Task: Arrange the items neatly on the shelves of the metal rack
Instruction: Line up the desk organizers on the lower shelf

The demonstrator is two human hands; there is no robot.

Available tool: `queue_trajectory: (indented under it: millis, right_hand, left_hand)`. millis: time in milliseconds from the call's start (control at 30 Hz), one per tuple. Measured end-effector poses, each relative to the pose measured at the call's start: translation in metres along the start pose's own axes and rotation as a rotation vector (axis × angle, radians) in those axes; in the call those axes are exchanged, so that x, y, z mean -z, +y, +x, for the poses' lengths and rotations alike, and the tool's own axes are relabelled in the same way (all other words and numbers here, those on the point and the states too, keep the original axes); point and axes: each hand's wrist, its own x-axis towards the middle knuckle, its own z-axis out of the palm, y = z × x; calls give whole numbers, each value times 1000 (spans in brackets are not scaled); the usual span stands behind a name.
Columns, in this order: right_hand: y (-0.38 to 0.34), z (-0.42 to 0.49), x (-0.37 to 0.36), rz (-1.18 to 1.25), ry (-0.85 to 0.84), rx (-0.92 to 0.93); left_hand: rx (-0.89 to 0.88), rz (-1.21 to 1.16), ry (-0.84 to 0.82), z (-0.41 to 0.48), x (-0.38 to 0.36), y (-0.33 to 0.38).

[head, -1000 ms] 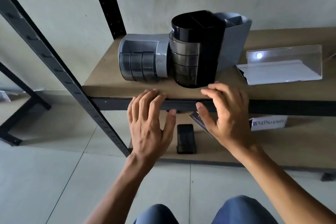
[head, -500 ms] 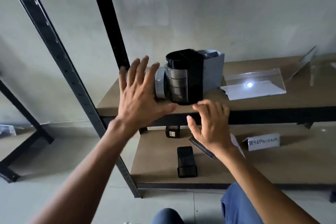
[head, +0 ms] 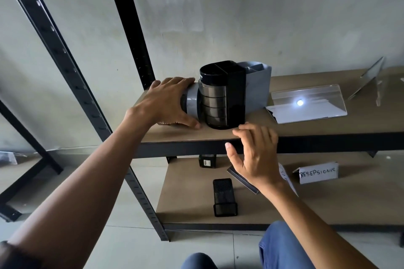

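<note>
Clasping the tipped grey organizer (head: 192, 101), the left grip (head: 161, 102) covers it; right grip (head: 255, 155) hangs spread.

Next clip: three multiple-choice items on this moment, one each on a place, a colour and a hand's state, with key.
1. Where does the RESEPSIONIS card sit? A upper shelf; B lower shelf; C floor.
2. What colour is the organizer lying sideways under the left hand? A grey; B red; C white.
3. How is the right hand? A open, holding nothing; B gripping the card; C a fist.
Key: 1 B, it stands on the bottom board. 2 A, grey shell shows past the hand. 3 A, it is spread, holding nothing.
</note>
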Motion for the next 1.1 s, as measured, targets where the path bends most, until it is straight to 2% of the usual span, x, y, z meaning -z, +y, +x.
queue_trajectory:
  millis: [300,567,867,1100]
  right_hand:
    - [0,-1,0,-8,-7,5]
    - [1,-1,-1,2,-1,12]
    - [1,-1,-3,-13,6,5]
    - [0,-1,-2,-16,7,6]
  left_hand:
    - [-8,-75,137,-2,-3,-5]
    - [81,-331,315,-10,-1,-20]
    - [317,-724,543,-27,-14,-30]
    - [450,-887,651,-39,-24,-36]
